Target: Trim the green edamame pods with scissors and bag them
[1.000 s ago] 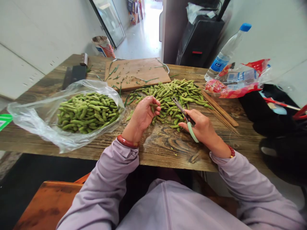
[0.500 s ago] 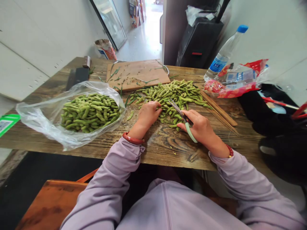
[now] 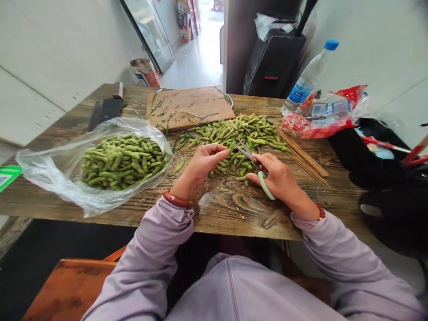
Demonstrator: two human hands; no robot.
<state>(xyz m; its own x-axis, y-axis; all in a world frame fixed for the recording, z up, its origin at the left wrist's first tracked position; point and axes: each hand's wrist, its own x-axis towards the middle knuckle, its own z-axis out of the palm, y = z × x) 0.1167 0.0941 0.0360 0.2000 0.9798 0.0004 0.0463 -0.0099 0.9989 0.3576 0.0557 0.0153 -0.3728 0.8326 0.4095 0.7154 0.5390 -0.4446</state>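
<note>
My left hand [image 3: 202,164] pinches a green edamame pod [image 3: 230,148] by its end and holds it just above the wooden table [image 3: 227,209]. My right hand [image 3: 279,178] grips scissors [image 3: 252,161] with pale green handles, their blades open and pointing up-left at the pod's tip. Both hands sit at the near edge of a loose heap of edamame pods [image 3: 247,131]. To the left lies a clear plastic bag [image 3: 50,169] filled with more pods [image 3: 122,160].
A wooden cutting board [image 3: 189,107] with green scraps lies at the back, a cleaver [image 3: 103,109] to its left. Bamboo skewers [image 3: 301,154], a red-and-clear plastic bag [image 3: 326,118] and a water bottle [image 3: 307,80] are at right. Black bags [image 3: 384,178] stand beside the table.
My left hand dipped into the heap, then lifted back with a pod pinched in its fingers toward the scissor blades. My right hand stayed nearly in place.
</note>
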